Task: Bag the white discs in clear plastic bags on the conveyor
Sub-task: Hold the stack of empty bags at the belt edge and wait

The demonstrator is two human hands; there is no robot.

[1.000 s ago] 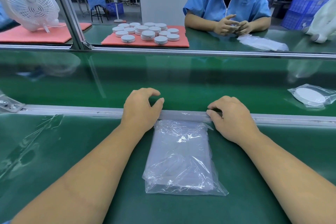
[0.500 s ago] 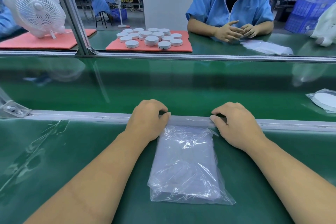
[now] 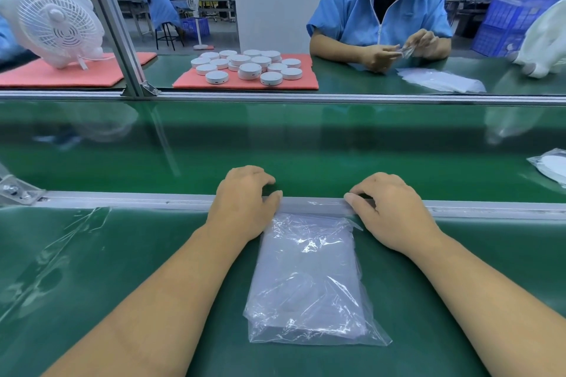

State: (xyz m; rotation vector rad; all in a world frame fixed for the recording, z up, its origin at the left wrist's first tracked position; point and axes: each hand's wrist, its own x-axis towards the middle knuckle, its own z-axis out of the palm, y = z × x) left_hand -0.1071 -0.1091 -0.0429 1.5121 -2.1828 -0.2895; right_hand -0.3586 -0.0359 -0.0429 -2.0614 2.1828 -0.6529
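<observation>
A flat stack of clear plastic bags lies on the green bench in front of me, its top edge lapping onto the aluminium rail. My left hand rests on the rail at the stack's upper left corner, fingers loosely curled over the rail. My right hand rests at the upper right corner, forefinger tip touching the plastic on the rail. Neither hand holds anything. One bagged white disc lies on the green conveyor belt at the far right edge. Several loose white discs sit on a pink mat across the belt.
Opposite, a person in a blue coat handles a small bag, with a pile of clear bags beside them. A white fan stands back left behind a slanted frame post. A metal bracket sits at the rail's left end.
The bagged disc has travelled right along the belt to the frame's edge. The person opposite has lifted a bag in both hands. My hands stay on the rail.
</observation>
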